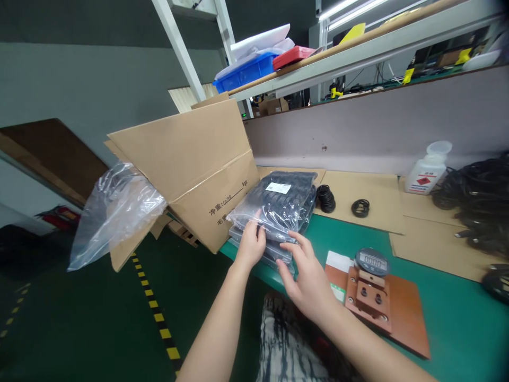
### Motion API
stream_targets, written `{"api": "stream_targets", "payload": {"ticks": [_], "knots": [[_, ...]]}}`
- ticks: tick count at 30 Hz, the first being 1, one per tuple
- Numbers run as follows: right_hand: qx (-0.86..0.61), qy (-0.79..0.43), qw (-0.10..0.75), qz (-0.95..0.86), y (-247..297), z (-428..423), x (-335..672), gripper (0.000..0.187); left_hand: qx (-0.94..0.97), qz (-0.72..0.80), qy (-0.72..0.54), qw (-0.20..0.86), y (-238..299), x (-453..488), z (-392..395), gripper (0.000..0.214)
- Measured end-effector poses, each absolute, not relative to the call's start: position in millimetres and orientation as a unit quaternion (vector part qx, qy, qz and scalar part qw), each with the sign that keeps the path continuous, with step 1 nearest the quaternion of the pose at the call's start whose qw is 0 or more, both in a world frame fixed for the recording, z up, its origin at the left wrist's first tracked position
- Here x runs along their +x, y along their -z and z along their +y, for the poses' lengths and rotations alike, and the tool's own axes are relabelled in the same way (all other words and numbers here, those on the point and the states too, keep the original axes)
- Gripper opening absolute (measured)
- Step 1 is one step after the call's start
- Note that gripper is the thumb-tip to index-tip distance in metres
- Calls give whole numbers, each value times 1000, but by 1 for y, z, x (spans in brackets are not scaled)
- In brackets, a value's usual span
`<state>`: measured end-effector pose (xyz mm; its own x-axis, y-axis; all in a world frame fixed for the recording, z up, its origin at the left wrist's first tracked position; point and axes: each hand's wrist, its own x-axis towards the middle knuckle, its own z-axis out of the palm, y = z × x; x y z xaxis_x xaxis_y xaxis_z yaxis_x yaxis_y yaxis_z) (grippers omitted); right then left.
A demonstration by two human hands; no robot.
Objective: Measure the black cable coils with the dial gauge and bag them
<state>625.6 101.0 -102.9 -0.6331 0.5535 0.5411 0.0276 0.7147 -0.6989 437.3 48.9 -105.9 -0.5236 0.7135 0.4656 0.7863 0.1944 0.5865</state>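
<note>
A stack of clear plastic bags filled with black rubber rings (280,204) lies on the green bench near its front edge, with a white label on the top bag. My left hand (251,245) grips the near left corner of the stack, its fingers curled over the bag's edge. My right hand (306,278) rests against the near right edge, fingers spread and touching the lower bags. An open cardboard box (199,164) stands just left of the stack, lined with a clear plastic bag (115,209).
Two small piles of black rings (326,197) lie on cardboard sheets behind the stack. A digital gauge on a brown fixture (371,284) sits to the right, a white bottle (427,170) and a heap of black rings (477,196) farther right. A shelf runs overhead.
</note>
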Motion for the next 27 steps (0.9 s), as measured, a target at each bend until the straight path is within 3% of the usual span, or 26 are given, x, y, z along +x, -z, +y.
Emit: {"api": "stream_targets", "payload": {"ticks": [22,27], "knots": [[-125,-363,368,-847,76,90,660,24,-445,-775,447,47,105,442,45,55],[-156,-339,390,-842,54,144,672,25,-431,-772,466,37,107,443,42,56]]}}
